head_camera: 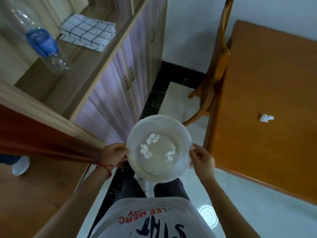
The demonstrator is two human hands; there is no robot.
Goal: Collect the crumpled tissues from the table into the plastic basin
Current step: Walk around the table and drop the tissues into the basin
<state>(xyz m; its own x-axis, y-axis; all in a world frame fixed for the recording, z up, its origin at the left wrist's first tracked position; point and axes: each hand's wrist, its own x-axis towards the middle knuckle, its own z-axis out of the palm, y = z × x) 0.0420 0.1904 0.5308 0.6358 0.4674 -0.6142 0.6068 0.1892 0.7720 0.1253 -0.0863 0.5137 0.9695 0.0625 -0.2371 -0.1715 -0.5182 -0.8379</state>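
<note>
The left hand (115,155) and the right hand (202,160) gripped opposite sides of the rim of a white basin (135,134), fingers closed on it, holding it in the air above the floor in front of the person. Three crumpled tissues (146,151) lay apart on its bottom. Further off to the right, one more tissue (266,118) sat alone on the wooden surface (274,74), well apart from the basin. Beyond, on the left, a checked cloth (87,32) lay folded on a shelf (96,55)
</note>
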